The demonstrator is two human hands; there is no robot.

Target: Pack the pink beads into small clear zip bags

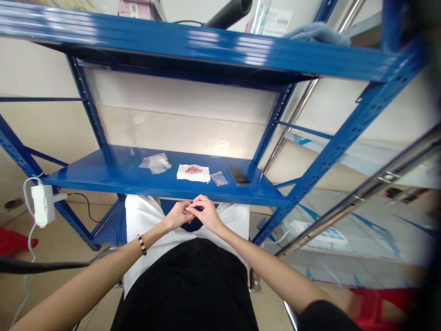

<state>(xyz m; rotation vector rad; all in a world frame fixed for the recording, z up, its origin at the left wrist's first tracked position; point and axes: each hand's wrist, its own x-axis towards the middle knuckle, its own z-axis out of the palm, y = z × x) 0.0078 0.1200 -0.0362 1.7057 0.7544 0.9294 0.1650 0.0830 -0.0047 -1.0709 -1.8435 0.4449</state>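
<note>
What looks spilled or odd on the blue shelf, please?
I see no clear spill: the small colourful pieces lie heaped on the white sheet. Only the dark flat item near the right end of the blue shelf looks odd, because it appears pixelated.

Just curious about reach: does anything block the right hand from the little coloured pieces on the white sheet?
No loose object visibly stands between the right hand and the coloured pieces. Only the blue shelf's front edge lies between them in this view; the hand may need to rise over it.
</note>
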